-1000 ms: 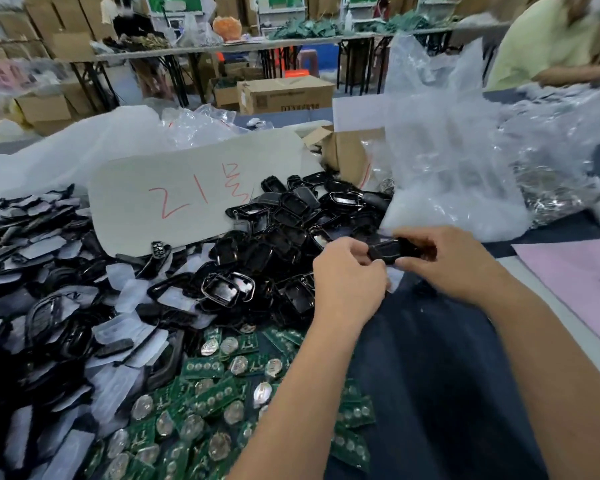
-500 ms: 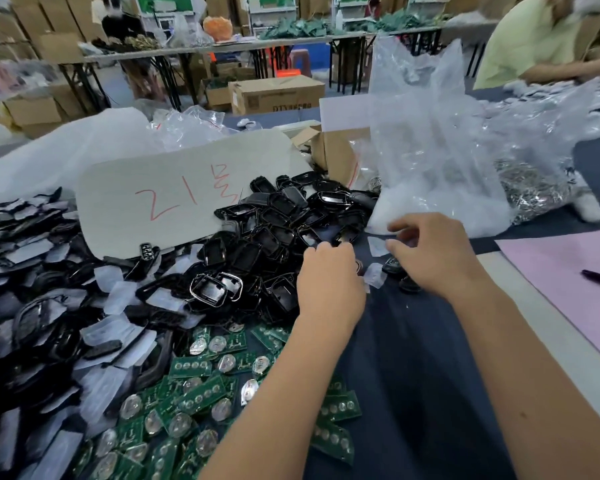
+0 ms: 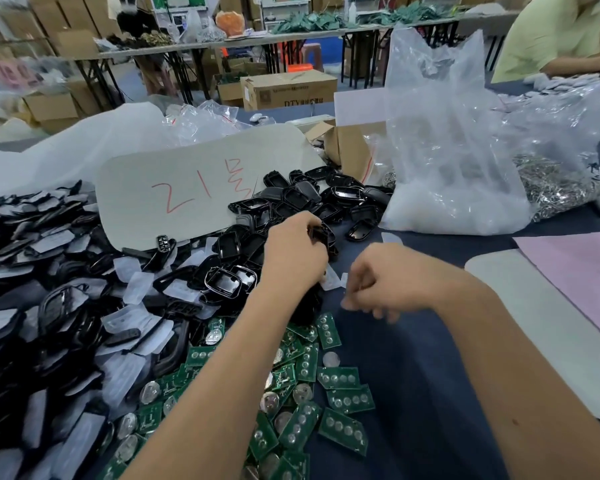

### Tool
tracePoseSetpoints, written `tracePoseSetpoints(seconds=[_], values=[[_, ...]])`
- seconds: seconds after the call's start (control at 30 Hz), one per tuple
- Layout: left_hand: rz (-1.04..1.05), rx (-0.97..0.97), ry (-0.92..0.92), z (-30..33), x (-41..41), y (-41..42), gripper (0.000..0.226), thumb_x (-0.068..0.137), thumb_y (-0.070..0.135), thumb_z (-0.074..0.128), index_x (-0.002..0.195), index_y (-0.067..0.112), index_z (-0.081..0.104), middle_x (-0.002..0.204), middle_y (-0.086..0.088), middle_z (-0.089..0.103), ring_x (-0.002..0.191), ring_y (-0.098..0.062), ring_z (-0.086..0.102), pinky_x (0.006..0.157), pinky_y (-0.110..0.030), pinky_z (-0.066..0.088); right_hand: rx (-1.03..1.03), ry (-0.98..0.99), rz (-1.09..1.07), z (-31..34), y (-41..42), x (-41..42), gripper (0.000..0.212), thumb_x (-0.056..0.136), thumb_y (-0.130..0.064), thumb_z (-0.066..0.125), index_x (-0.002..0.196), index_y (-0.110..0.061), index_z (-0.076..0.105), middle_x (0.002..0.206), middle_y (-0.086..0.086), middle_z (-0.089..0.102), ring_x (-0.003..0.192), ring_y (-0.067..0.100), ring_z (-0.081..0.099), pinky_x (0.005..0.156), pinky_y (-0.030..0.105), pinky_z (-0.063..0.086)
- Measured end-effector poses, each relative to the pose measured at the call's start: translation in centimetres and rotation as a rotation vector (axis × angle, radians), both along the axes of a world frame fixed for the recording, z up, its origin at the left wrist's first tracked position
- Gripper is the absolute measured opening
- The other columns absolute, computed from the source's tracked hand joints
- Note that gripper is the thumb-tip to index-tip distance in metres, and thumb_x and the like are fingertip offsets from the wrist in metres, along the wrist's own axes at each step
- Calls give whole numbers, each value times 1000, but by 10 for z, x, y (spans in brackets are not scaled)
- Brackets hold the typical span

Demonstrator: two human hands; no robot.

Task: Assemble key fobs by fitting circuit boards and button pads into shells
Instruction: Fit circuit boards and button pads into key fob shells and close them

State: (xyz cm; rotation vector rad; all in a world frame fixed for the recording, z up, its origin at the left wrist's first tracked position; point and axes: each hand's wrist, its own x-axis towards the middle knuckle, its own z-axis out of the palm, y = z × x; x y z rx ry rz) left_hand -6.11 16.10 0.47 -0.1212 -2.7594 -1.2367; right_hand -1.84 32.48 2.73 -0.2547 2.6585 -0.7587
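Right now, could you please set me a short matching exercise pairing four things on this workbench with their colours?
Things:
1. circuit boards
2. shells
3. sheet on the right
4. writing on the grey card

Colours:
A. red
B. green
C. pink
D. black

Pairs: 1-B, 2-D, 3-C, 4-A

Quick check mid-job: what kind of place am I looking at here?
Most likely a small factory or assembly workshop: heaps of black shells and green circuit boards cover the worktable, with stacked cardboard boxes and more long tables behind.
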Motion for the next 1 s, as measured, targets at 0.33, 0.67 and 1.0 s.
tracePoseSetpoints(seconds=[0.33,0.67,1.0], values=[[166,486,19,10,17,-49,8,98,10,63,100,18,63,85,-8,71,48,-16,68,46,-22,51,-6,-50,137,-3,-30,3,22,87,-16,84,90,-13,62,76,5,75,56,13,71,52,26,56],[352,733,19,-2,46,-121,22,91,2,63,102,21,65,62,4,66,45,-16,60,43,-25,46,-625,206,-38,7,-67,-24,10,88,-12,83,86,-6,75,67,12,74,52,25,69,49,29,56],[414,834,36,-14,35,-146,17,91,-4,63,104,7,63,64,-2,70,48,-18,63,45,-23,49,-957,319,-146,-7,-139,-55,21,87,-9,84,95,1,68,70,15,74,50,22,66,47,29,55]])
